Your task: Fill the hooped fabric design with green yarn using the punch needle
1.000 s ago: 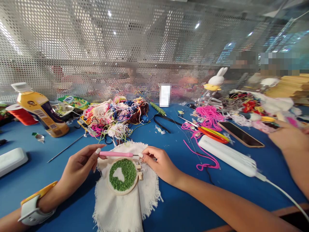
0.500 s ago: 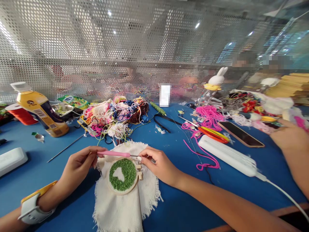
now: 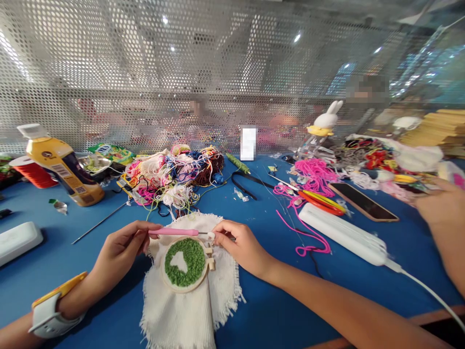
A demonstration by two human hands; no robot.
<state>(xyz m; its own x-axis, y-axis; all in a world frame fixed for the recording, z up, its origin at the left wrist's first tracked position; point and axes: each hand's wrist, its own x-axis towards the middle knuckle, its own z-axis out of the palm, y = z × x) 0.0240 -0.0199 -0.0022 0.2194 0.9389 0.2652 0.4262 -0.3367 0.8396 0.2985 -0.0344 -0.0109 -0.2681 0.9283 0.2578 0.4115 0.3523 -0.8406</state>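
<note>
A punch needle [image 3: 178,232] with a pink handle and thin metal shaft lies almost level between my hands. My left hand [image 3: 127,245] is closed around the back end of its handle. At the metal tip, the thumb and fingers of my right hand [image 3: 238,242] pinch together; a small white bit shows there, and I cannot tell whether it is yarn. Beneath the tool is an embroidery hoop [image 3: 165,283] with looped green yarn [image 3: 194,254] around a bare white patch. The hoop grips a frayed white cloth [image 3: 174,315] lying on the blue table.
A tangled yarn pile [image 3: 174,169] lies behind the cloth. To the left stand a bottle [image 3: 63,165] and a red spool [image 3: 32,172]. On the right are pink yarn [image 3: 314,177], scissors [image 3: 321,201], a white power strip [image 3: 341,235], a phone [image 3: 363,201] and another person's hand [image 3: 439,208].
The punch needle has shifted slightly to the right, and a white bit shows more clearly at its tip. The other person's hand at the right has moved a little rightward.
</note>
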